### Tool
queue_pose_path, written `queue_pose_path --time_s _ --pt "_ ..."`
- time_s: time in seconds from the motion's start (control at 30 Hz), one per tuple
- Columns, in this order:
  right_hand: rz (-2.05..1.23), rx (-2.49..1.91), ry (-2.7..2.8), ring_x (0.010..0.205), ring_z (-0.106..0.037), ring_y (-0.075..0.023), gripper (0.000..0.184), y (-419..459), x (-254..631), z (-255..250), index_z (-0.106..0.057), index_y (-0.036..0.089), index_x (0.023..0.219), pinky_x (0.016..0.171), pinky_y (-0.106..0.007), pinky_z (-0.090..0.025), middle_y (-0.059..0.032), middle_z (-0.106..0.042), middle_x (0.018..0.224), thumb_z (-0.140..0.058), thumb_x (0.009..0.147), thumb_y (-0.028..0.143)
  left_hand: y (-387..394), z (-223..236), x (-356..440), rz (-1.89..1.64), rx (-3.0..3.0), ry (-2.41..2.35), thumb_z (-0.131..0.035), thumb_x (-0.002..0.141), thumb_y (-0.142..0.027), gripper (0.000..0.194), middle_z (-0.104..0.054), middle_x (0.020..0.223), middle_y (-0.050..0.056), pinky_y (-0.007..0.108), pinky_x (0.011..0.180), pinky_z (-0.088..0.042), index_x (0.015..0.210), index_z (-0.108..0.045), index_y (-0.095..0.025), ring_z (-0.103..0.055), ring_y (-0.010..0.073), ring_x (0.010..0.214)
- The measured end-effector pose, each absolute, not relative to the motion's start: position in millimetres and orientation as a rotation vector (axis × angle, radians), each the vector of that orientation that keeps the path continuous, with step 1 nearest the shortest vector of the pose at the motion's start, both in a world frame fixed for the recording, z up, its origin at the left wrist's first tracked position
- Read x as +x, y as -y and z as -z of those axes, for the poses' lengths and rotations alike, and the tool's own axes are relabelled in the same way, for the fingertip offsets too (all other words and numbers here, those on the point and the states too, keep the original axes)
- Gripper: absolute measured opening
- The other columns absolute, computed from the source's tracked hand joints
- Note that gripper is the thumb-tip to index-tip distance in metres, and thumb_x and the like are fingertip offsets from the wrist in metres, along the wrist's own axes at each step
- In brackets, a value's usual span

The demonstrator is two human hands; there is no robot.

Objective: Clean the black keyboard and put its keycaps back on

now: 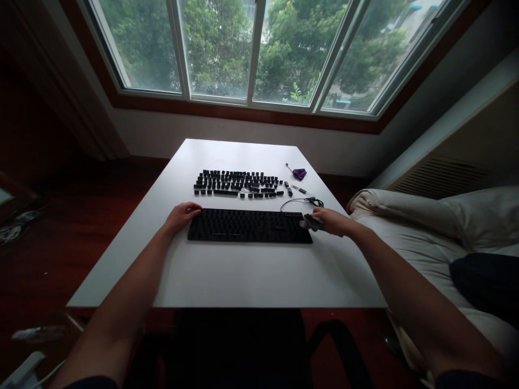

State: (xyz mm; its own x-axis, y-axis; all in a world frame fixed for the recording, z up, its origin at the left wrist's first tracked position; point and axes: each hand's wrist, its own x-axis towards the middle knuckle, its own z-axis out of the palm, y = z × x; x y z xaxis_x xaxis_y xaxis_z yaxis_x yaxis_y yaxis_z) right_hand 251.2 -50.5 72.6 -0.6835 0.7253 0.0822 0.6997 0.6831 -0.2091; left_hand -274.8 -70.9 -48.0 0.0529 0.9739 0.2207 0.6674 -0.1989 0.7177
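A black keyboard [247, 226] with its keycaps off lies flat across the white table. At its far left corner, my left hand [183, 216] grips the edge with bent fingers. My right hand [333, 221] is closed around a crumpled grey cloth [311, 222], which touches the keyboard's right end. Beyond the keyboard, loose black keycaps [231, 180] stand in rough rows. A thin black cable [298, 200] leads from the keyboard's back edge to a coiled bundle near my right hand.
A purple cloth [299, 173] lies at the table's far right, with a thin brush-like tool [288, 167] beside it. Another slim tool [299, 189] rests near the cable. A pale sofa [425, 232] stands right of the white table [243, 275]; windows rise behind it.
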Motion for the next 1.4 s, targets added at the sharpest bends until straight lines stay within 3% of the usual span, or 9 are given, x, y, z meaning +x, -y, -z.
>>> queue_pose_path --time_s 0.23,0.37,0.5,0.63,0.97,1.17,1.33,1.4 --pt "-0.303 -1.064 2.713 0.083 -0.055 -0.0158 0.022 41 164 -59 -0.073 0.014 0.096 0.074 -0.026 -0.039 -0.0077 -0.062 0.098 -0.059 0.081 0.005 70 50 -277 -0.954 1.950 -1.665 -0.063 0.085 -0.054 0.037 -0.075 0.105 0.005 0.037 0.094 -0.052 0.106 -0.076 -0.027 -0.067 0.0253 0.101" --pt "-0.361 -0.737 2.718 0.089 -0.056 -0.0164 0.043 61 75 -29 -0.070 0.025 0.123 0.079 -0.026 -0.042 -0.0057 -0.060 0.109 -0.061 0.084 0.009 72 49 -279 -0.957 1.944 -1.659 -0.063 0.086 -0.051 0.034 -0.075 0.106 0.005 0.037 0.094 -0.052 0.106 -0.076 -0.026 -0.067 0.0250 0.102" --pt "-0.241 -0.633 2.749 0.102 -0.053 -0.0214 0.045 84 -10 -7 -0.065 0.033 0.131 0.084 -0.029 -0.043 -0.0056 -0.058 0.116 -0.057 0.091 0.016 74 46 -279 -0.965 1.914 -1.632 -0.062 0.086 -0.049 0.034 -0.075 0.110 0.005 0.036 0.094 -0.053 0.107 -0.076 -0.025 -0.067 0.0250 0.104" --pt "-0.166 -0.703 2.834 0.101 -0.052 -0.0230 0.038 87 -38 -7 -0.067 0.031 0.127 0.077 -0.028 -0.043 -0.0071 -0.059 0.120 -0.054 0.094 0.020 77 42 -277 -0.968 1.920 -1.633 -0.062 0.086 -0.049 0.034 -0.075 0.110 0.005 0.037 0.095 -0.053 0.106 -0.076 -0.025 -0.067 0.0256 0.105" --pt "-0.139 -0.928 2.874 0.090 -0.057 -0.0196 0.035 74 83 -18 -0.073 0.026 0.108 0.065 -0.024 -0.036 -0.0073 -0.060 0.106 -0.055 0.084 0.008 79 45 -274 -0.991 1.876 -1.665 -0.063 0.085 -0.054 0.037 -0.076 0.107 0.005 0.036 0.091 -0.054 0.105 -0.076 -0.026 -0.069 0.0255 0.100" --pt "-0.332 -1.191 2.814 0.084 -0.061 -0.0173 0.037 69 197 -19 -0.075 0.022 0.103 0.072 -0.025 -0.042 -0.0074 -0.062 0.103 -0.054 0.079 0.001 77 47 -274 -0.975 1.916 -1.666 -0.063 0.086 -0.054 0.036 -0.075 0.108 0.004 0.036 0.092 -0.052 0.106 -0.076 -0.027 -0.069 0.0246 0.099" --pt "-0.604 -1.257 2.701 0.088 -0.064 -0.0209 0.031 66 278 -22 -0.076 0.020 0.106 0.082 -0.031 -0.049 -0.0095 -0.066 0.102 -0.058 0.083 0.010 75 46 -272 -0.953 1.971 -1.684 -0.063 0.085 -0.056 0.038 -0.075 0.105 0.005 0.038 0.094 -0.051 0.105 -0.076 -0.026 -0.068 0.0259 0.099" --pt "-0.544 -1.391 2.642 0.083 -0.065 -0.0204 0.026 67 295 -29 -0.078 0.020 0.101 0.079 -0.030 -0.050 -0.0087 -0.069 0.097 -0.061 0.083 0.013 74 46 -271 -0.952 1.973 -1.682 -0.062 0.086 -0.057 0.039 -0.075 0.105 0.005 0.038 0.094 -0.051 0.106 -0.076 -0.026 -0.068 0.0260 0.099"
